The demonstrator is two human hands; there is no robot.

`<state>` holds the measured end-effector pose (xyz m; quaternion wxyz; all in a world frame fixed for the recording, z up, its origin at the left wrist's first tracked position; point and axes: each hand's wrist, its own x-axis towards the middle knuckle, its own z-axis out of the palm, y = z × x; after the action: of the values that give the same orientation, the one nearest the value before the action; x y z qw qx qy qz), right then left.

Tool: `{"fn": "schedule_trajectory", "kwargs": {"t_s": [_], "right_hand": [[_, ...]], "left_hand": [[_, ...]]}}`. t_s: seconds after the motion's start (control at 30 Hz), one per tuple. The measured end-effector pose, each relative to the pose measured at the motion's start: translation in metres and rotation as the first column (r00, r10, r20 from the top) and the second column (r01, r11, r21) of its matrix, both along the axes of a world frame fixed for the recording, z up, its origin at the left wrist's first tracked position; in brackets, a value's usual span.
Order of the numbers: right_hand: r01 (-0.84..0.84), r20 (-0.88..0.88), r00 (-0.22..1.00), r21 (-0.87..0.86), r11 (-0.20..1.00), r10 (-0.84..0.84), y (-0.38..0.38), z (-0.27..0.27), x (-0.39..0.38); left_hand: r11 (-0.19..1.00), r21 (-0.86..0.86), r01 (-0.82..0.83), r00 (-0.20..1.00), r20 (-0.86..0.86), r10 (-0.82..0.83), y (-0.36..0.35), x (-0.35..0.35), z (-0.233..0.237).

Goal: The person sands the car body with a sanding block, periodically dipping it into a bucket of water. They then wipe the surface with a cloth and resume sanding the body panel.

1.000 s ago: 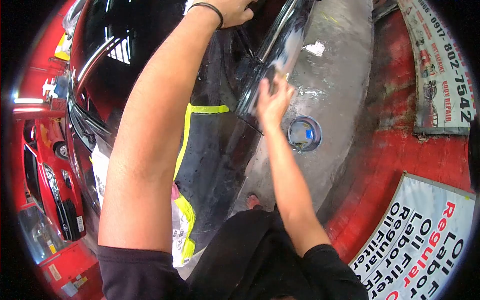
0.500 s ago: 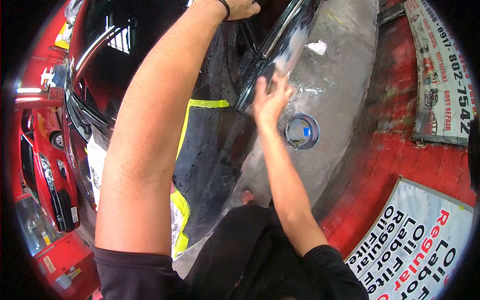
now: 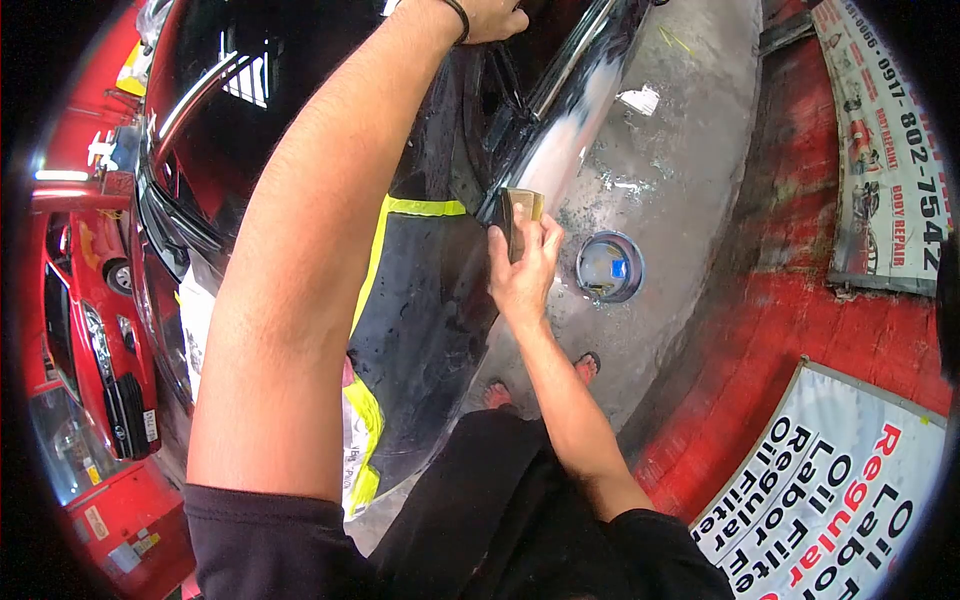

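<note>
the right hand (image 3: 525, 280) grips a small dark and tan block (image 3: 532, 203), one finger laid along its top face and the thumb at its dark side. the block is at the near end of a pale, whitish patch (image 3: 575, 150), which runs along the side edge of a black car (image 3: 430, 290), beside a long bright trim strip (image 3: 572, 58); whether the block is pressed flat on the bodywork i cannot tell. the left hand (image 3: 488, 18) is over the car's dark upper part, a black band (image 3: 459, 20) around its wrist; the picture's top edge cuts it, so i cannot tell whether it holds anything or just leans there. below that arm, yellow-green tape (image 3: 425, 208) borders a dull dark panel that looks wet in spots, and a crumpled white and yellow sheet (image 3: 361, 435) lies along the panel's edge. a round tub (image 3: 609, 297) stands on the grey floor (image 3: 690, 200), near the car's side edge, with a blue piece (image 3: 619, 269) showing inside it. two bare-topped feet (image 3: 587, 368) are on the same floor, closer to the wearer. past the floor's far edge is a red surface (image 3: 720, 400) with two printed banners (image 3: 875, 150); at the opposite side stands a red car (image 3: 95, 330).
</note>
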<state>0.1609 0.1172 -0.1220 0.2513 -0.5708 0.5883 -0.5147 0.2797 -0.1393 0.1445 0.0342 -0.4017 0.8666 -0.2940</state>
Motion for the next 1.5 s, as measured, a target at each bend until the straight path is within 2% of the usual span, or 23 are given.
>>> {"fn": "schedule_trajectory", "kwargs": {"t_s": [0.1,0.2,0.3,0.4,0.47,0.6,0.7,0.8,0.87,0.93,1.03,1.1,1.13,1.17,1.27,1.37,1.5], "right_hand": [[0.044,-0.008,0.999,-0.022,0.999,-0.044,-0.069,-0.003,-0.020],[0.092,-0.033,0.995,-0.153,0.984,-0.098,-0.149,-0.005,-0.048],[0.065,-0.086,0.993,-0.118,0.991,-0.076,-0.113,-0.004,-0.037],[-0.025,-0.179,0.984,-0.133,0.991,0.001,0.001,-0.009,-0.006],[-0.064,-0.111,0.992,-0.045,0.997,0.059,0.035,-0.009,0.000],[0.007,-0.163,0.986,-0.135,0.991,-0.030,-0.056,-0.004,-0.028],[0.062,-0.140,0.987,-0.131,0.989,-0.081,-0.110,0.002,-0.042],[0.071,-0.122,0.989,-0.112,0.991,-0.085,-0.060,0.002,-0.024],[0.006,-0.131,0.991,-0.069,0.998,-0.015,0.002,-0.003,-0.009],[-0.011,-0.051,0.999,-0.027,1.000,0.010,0.025,-0.013,-0.002],[0.040,-0.065,0.997,-0.078,0.996,-0.045,-0.043,-0.006,-0.020],[0.109,0.000,0.994,-0.081,0.991,-0.110,-0.114,-0.006,-0.039],[0.130,0.044,0.991,-0.064,0.989,-0.128,-0.140,-0.007,-0.045],[0.140,0.122,0.981,0.072,0.988,-0.148,-0.153,0.001,-0.045],[0.290,0.094,0.950,0.093,0.952,-0.299,-0.116,0.006,-0.008],[0.262,0.121,0.956,0.062,0.963,-0.268,-0.047,0.006,0.025],[0.324,0.166,0.929,0.062,0.944,-0.330,-0.116,0.004,0.001]], "left_hand": [[1.000,-0.003,-0.002,1.000,0.005,0.002,-0.001,0.000,-0.001],[1.000,-0.014,0.004,1.000,0.019,-0.004,-0.002,0.001,-0.002],[1.000,-0.014,0.009,1.000,0.017,-0.009,-0.003,0.002,-0.003],[1.000,-0.018,0.026,1.000,0.010,-0.025,-0.004,0.001,-0.003],[0.999,-0.016,0.032,0.999,-0.003,-0.033,-0.001,0.000,-0.003],[0.998,-0.023,0.054,0.998,-0.028,-0.054,-0.001,0.001,-0.002],[0.998,-0.025,0.049,0.998,-0.025,-0.049,-0.002,0.001,-0.004],[0.999,-0.020,0.036,0.999,-0.016,-0.037,0.001,0.000,0.000],[1.000,-0.009,0.016,1.000,0.000,-0.016,0.004,-0.003,0.004],[0.994,-0.045,-0.101,0.993,0.055,0.103,0.008,-0.009,0.000],[0.992,-0.018,-0.122,0.992,0.006,0.122,0.008,-0.012,0.003],[0.990,0.018,-0.141,0.990,0.008,0.141,0.012,-0.013,0.010],[0.990,0.015,-0.142,0.990,0.009,0.142,0.010,-0.012,0.007],[0.989,0.045,-0.144,0.990,0.004,0.144,0.011,-0.012,0.010],[0.989,0.062,-0.137,0.990,-0.020,0.138,0.010,-0.010,0.009],[0.989,0.055,-0.136,0.990,-0.037,0.138,0.009,-0.009,0.009],[0.994,0.055,-0.098,0.993,-0.060,0.101,0.006,-0.006,0.006]]}}
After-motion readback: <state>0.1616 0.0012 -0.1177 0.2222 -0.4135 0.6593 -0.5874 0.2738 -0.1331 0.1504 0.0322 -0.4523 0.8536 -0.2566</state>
